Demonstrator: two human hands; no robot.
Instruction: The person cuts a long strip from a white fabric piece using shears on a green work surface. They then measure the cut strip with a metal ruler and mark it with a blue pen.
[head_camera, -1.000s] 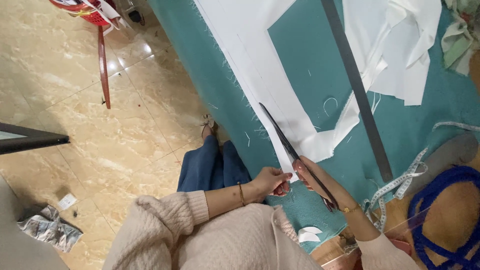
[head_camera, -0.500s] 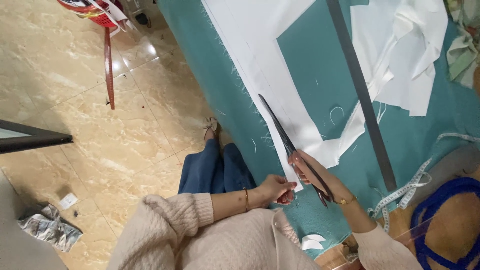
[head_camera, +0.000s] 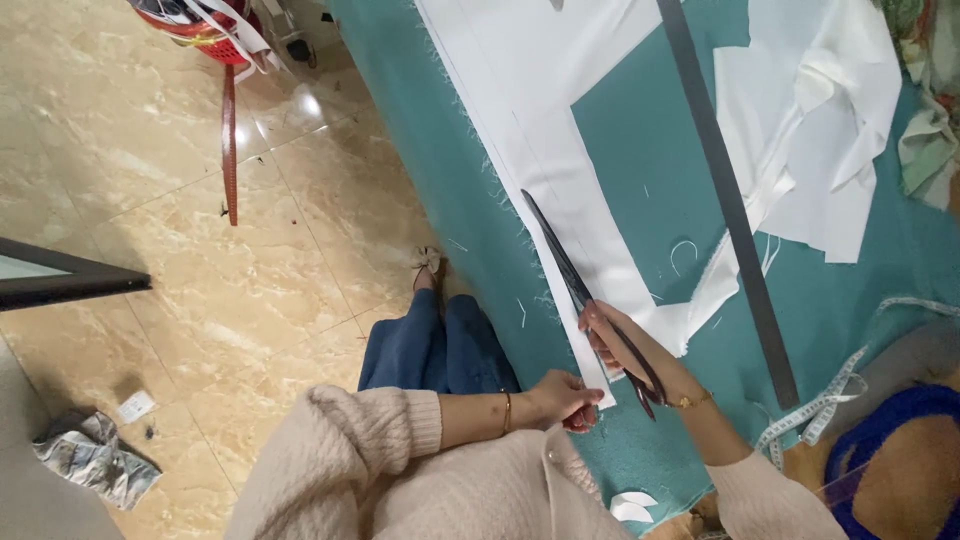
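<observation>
Glossy beige marble floor (head_camera: 200, 300)

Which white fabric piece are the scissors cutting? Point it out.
The long white strip along the teal table's near edge. The right hand runs the scissors along it, and the left hand pinches its end; the other white pieces lie untouched beyond the grey ruler.

A pair of long dark metal scissors (head_camera: 590, 305) lies at a slant over the near edge of a white woven fabric sheet (head_camera: 540, 120), its 2 slim blades pointing away up the cloth and its looped handles gripped low at the cloth's near end. The white sheet is spread flat on a teal surface, with a large rectangular piece cut out of its middle and frayed threads along its long left edge. Its narrow near end is pinched at the corner.
</observation>
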